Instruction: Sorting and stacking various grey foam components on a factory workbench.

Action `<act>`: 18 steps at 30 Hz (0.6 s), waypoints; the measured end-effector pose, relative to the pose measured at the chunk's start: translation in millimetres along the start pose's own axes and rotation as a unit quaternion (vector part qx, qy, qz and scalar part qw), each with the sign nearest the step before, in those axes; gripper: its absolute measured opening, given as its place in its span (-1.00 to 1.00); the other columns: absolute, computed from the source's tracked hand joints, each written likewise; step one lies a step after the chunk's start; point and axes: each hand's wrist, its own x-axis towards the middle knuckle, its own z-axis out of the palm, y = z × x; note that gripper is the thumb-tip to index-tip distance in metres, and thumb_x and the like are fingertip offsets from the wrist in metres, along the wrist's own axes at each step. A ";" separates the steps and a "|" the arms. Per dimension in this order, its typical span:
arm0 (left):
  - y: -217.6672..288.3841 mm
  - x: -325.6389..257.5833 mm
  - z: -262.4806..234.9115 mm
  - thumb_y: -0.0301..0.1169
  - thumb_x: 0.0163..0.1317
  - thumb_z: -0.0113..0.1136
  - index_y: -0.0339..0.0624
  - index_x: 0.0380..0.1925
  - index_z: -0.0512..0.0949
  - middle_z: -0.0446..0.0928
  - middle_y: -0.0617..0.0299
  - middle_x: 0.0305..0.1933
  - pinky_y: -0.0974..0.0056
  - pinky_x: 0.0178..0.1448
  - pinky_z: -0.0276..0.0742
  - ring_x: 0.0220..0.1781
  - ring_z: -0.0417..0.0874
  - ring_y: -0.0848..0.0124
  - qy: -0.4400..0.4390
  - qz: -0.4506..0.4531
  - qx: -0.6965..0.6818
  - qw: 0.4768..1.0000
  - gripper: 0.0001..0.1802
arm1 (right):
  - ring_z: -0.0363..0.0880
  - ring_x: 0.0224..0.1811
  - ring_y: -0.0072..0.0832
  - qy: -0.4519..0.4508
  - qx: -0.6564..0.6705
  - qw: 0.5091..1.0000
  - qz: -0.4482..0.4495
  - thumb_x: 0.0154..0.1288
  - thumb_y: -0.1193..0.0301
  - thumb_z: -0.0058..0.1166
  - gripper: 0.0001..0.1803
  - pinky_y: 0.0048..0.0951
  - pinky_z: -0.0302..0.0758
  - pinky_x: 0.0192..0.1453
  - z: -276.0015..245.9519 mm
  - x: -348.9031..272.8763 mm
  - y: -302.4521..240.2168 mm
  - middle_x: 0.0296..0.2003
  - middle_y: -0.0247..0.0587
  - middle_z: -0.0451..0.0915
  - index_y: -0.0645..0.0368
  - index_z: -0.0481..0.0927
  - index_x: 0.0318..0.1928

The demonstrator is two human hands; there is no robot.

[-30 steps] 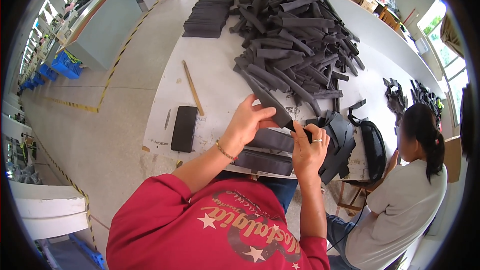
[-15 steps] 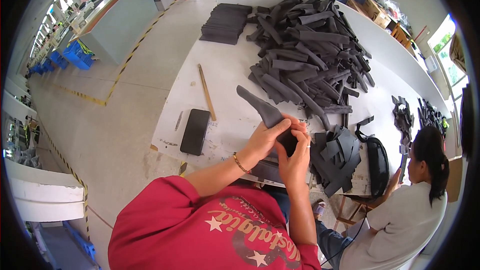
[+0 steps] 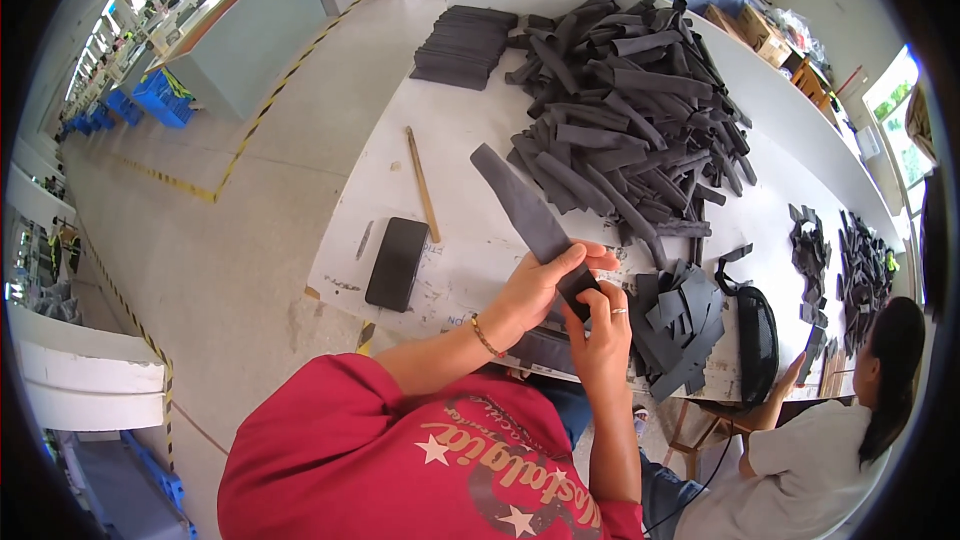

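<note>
I'm seeing one white table (image 3: 375, 165), a grey floor (image 3: 270, 210), one phone (image 3: 397, 265), one stick (image 3: 423, 187). The left hand (image 3: 540, 288) and right hand (image 3: 603, 335) are pinching one dark strip (image 3: 522, 205), maybe cloth.

Compared with a second ago, the left hand (image 3: 545, 285) grips lower on the dark strip (image 3: 520, 205), nearer the right hand (image 3: 602, 335). The co-worker's head (image 3: 893, 370) has dropped lower in view.

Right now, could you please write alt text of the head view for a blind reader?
A bare left hand and right hand hold a dark strip over a white table. Beyond lies a big heap of dark pieces; a black phone and a thin brown stick lie to the left, and a co-worker is at the right.
</note>
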 end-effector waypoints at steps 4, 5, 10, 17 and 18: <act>-1.1 1.1 -1.5 -0.29 0.41 0.10 -0.31 -0.05 0.55 0.59 -0.08 0.05 0.12 0.27 0.48 0.14 0.61 0.19 -0.002 0.033 0.013 0.999 -0.70 | 0.54 -0.27 -0.09 -0.016 0.026 0.997 0.065 0.06 0.63 0.29 -0.70 -0.25 0.50 -0.25 -4.8 -8.7 1.5 -0.14 0.00 0.49 0.24 0.48 -0.20; -5.4 -0.5 2.4 -0.29 0.41 0.10 -0.31 -0.05 0.55 0.59 -0.08 0.05 0.12 0.27 0.48 0.14 0.61 0.19 -0.008 0.024 -0.004 1.000 -0.70 | 0.55 -0.29 -0.11 0.003 0.043 0.998 0.039 0.07 0.64 0.27 -0.74 -0.26 0.50 -0.27 -4.2 -9.1 3.3 -0.17 -0.03 0.50 0.25 0.49 -0.23; -16.0 -11.0 8.5 -0.27 0.42 0.07 -0.32 -0.03 0.53 0.56 -0.09 0.09 0.12 0.30 0.46 0.17 0.59 0.18 -0.027 -0.011 -0.030 0.999 -0.67 | 0.56 -0.32 -0.16 0.028 0.086 0.996 0.002 0.10 0.66 0.24 -0.81 -0.30 0.51 -0.29 -0.9 -1.4 3.0 -0.27 -0.07 0.54 0.27 0.52 -0.29; 20.3 -13.8 17.9 -0.17 0.46 0.00 -0.28 0.12 0.42 0.61 0.00 -0.02 0.10 0.21 0.51 0.09 0.63 0.13 0.003 0.075 -0.017 0.997 -0.58 | 0.57 -0.39 -0.16 0.030 0.079 0.996 -0.011 0.05 0.64 0.30 -0.79 -0.31 0.50 -0.34 -14.2 -1.2 -5.1 -0.29 -0.09 0.55 0.23 0.51 -0.35; 17.4 -15.8 19.2 -0.17 0.46 0.00 -0.28 0.11 0.42 0.62 0.01 -0.04 0.10 0.19 0.53 0.06 0.64 0.12 -0.002 0.068 -0.039 0.997 -0.58 | 0.57 -0.40 -0.17 0.035 0.077 0.996 -0.024 0.04 0.63 0.32 -0.79 -0.31 0.50 -0.35 -13.7 0.1 -6.5 -0.30 -0.10 0.55 0.23 0.51 -0.36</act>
